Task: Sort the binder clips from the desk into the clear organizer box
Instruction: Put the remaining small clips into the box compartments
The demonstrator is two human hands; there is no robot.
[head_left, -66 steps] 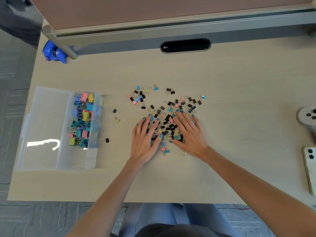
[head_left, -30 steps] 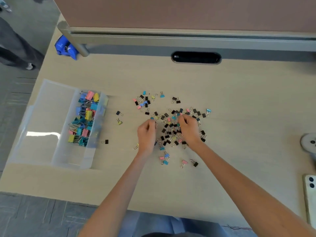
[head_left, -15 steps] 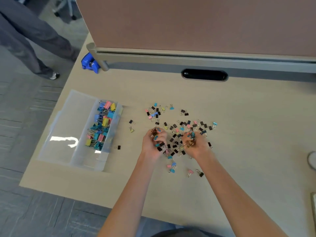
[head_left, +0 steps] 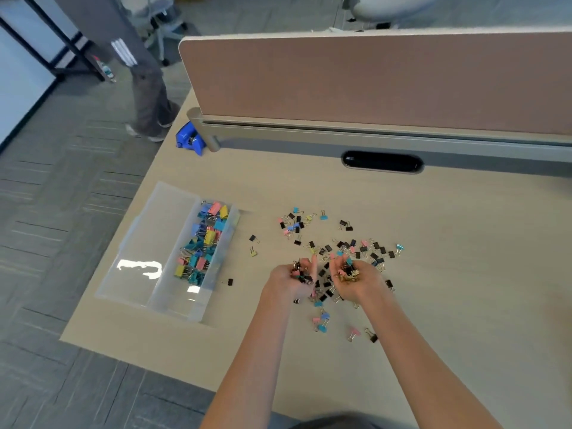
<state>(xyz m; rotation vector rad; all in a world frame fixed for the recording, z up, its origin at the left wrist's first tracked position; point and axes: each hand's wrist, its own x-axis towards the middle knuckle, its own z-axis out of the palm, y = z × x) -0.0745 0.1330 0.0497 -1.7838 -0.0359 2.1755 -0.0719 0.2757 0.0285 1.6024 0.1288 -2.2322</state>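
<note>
While two hands [head_left: 325, 278] cup binder clips [head_left: 346, 272], one organizer box [head_left: 173, 252], dozens loose

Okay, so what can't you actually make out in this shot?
- Head view: how many small clips each cupped palm holds; the left hand and right hand curl around them.
- Clips under the hands on the desk: hidden.
- Clear organizer box: glare hides its near compartments.
- Blue object: partly behind the divider post.
</note>
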